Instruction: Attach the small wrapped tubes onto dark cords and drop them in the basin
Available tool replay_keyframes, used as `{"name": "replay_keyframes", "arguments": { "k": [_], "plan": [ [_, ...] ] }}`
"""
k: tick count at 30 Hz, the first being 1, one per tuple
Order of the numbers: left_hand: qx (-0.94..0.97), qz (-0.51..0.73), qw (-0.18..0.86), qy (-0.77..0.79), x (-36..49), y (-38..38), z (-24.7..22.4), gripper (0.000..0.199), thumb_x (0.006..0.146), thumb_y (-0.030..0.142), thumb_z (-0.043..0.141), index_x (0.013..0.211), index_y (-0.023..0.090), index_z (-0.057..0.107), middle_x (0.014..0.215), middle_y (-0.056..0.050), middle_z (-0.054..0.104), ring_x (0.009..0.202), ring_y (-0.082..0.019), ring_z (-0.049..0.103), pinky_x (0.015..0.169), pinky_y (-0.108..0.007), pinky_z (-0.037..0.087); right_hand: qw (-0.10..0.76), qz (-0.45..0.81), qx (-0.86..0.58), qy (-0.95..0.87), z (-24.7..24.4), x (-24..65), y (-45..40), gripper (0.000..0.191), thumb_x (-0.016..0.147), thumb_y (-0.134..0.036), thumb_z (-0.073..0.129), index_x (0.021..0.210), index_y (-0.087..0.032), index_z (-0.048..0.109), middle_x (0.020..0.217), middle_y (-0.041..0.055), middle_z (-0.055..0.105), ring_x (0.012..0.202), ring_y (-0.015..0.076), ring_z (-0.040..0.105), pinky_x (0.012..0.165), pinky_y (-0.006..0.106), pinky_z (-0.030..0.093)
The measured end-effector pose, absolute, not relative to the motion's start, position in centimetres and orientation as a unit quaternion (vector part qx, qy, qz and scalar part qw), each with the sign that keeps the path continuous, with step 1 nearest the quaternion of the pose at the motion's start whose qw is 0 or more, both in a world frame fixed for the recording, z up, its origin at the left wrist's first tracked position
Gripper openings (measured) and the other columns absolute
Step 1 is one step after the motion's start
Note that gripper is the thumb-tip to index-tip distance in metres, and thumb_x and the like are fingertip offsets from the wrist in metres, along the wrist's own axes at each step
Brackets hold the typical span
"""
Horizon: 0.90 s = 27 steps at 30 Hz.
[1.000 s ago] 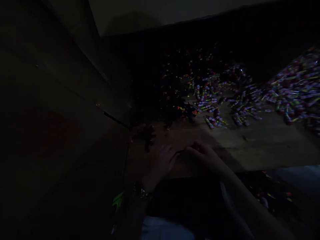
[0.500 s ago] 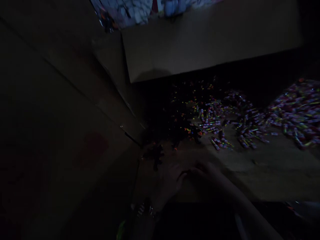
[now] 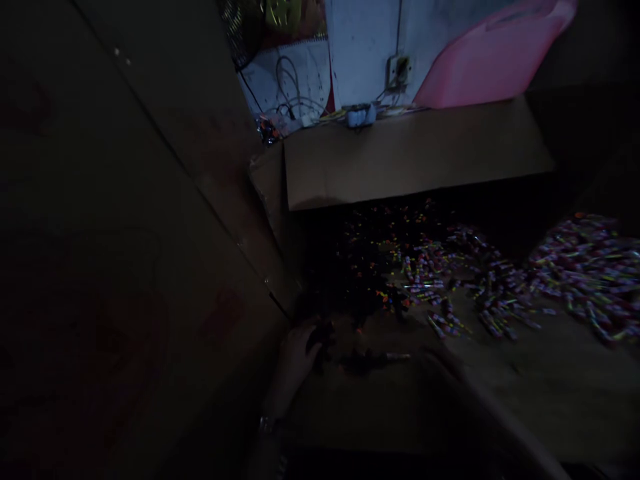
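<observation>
At the left end of the work surface, my left hand (image 3: 296,353) curls its fingers at small dark pieces (image 3: 324,337); what exactly lies in its grasp is too dark to make out. A bracelet or watch (image 3: 267,423) is on that wrist. My right hand (image 3: 437,365) hovers over or rests on the board, its fingers lost in shadow and blur. Between the hands lies a dark clump with a slim, pale-tipped piece (image 3: 397,357) pointing right, close to the right hand. Behind them spreads a scatter of black pieces (image 3: 360,283) mixed with orange and yellow bits.
Many small printed, pen-like pieces (image 3: 590,273) heap up on the right, with looser ones (image 3: 430,283) in the middle. A cardboard flap (image 3: 415,153) stands along the back. Beyond it are a pink plastic sheet or container (image 3: 493,57) and a wall socket (image 3: 399,72). A board wall (image 3: 165,220) slopes along the left.
The view has tilted up, showing more wall behind. My hands, close together before, have moved apart: the left towards the dark pieces, the right to the right. A pale-tipped piece now shows between them.
</observation>
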<state>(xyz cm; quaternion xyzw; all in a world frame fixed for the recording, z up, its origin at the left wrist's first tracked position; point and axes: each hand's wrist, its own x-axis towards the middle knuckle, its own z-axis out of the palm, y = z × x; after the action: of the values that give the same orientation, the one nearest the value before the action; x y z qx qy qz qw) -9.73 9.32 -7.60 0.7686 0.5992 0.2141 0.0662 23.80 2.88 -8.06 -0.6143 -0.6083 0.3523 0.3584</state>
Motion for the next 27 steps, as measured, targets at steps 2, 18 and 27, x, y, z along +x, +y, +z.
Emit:
{"name": "replay_keyframes", "arguments": {
  "k": [2, 18, 27],
  "plan": [
    [0.775, 0.218, 0.065, 0.590, -10.0, 9.0, -7.6, 0.031, 0.079, 0.017, 0.059, 0.110, 0.021, 0.060, 0.111, -0.007, 0.065, 0.103, -0.026, 0.057, 0.090, -0.046, 0.045, 0.380, 0.368, -0.562, -0.636, -7.5, 22.4, 2.8, 0.038, 0.087, -0.044, 0.042, 0.113, -0.027, 0.064, 0.124, 0.0063, 0.062, 0.120, 0.0289, 0.051, 0.099, 0.047, 0.042],
    [0.848, 0.238, 0.175, 0.440, -2.3, 3.3, -3.7, 0.033, 0.085, 0.010, 0.050, 0.115, 0.022, 0.057, 0.107, -0.003, 0.066, 0.101, -0.018, 0.058, 0.089, -0.033, 0.049, 0.398, 0.506, -0.497, -0.581, -3.5, 18.7, 2.4, 0.025, 0.083, -0.045, 0.057, 0.089, -0.021, 0.063, 0.089, 0.0020, 0.066, 0.083, 0.0161, 0.061, 0.073, 0.024, 0.048],
    [0.855, 0.206, 0.164, 0.448, -1.7, 3.2, -2.8, 0.019, 0.086, 0.012, 0.053, 0.102, 0.020, 0.061, 0.097, -0.002, 0.068, 0.089, -0.019, 0.058, 0.081, -0.033, 0.049, 0.393, 0.497, -0.483, -0.605, -4.3, 19.1, 2.3, 0.025, 0.085, -0.045, 0.055, 0.094, -0.022, 0.059, 0.101, 0.0062, 0.065, 0.097, 0.0201, 0.060, 0.084, 0.030, 0.048]
  ]
}}
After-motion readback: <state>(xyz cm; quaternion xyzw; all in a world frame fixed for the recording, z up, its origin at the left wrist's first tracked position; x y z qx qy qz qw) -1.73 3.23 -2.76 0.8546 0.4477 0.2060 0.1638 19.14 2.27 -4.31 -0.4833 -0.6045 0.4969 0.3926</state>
